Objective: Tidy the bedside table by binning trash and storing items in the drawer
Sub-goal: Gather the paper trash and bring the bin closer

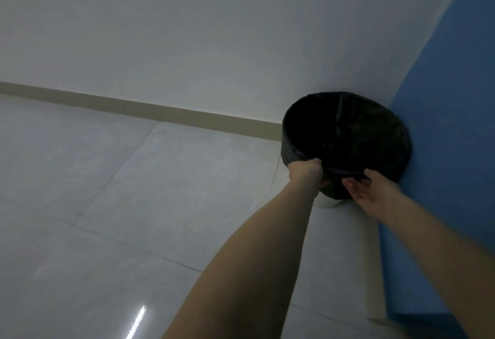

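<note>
Pale, glossy tiled floor [107, 204] meeting a white wall [214, 30] along a beige skirting board [134, 108]; a blue panel [442, 151] closes the scene on the right. A bright streak of reflected light [136, 322] lies on the tiles near the lower edge.

A round bin [325, 204] stands on the floor in the corner, against both the white wall and the blue panel. A black liner [294, 148] is folded over its rim and covers most of the outside, leaving only a narrow band of the white body visible at the base. The mouth is open and faces the camera. The interior is uniformly dark, so it cannot be told what, if anything, lies inside.

Both bare forearms reach in from the lower right. The left hand [305, 171] is curled into a fist on the near left part of the rim, gripping the bin through the liner. The right hand [372, 194] is at the near right part of the rim, palm turned toward the bin, its fingers [351, 184] nearly straight and touching the folded edge of the liner without closing on it.
</note>
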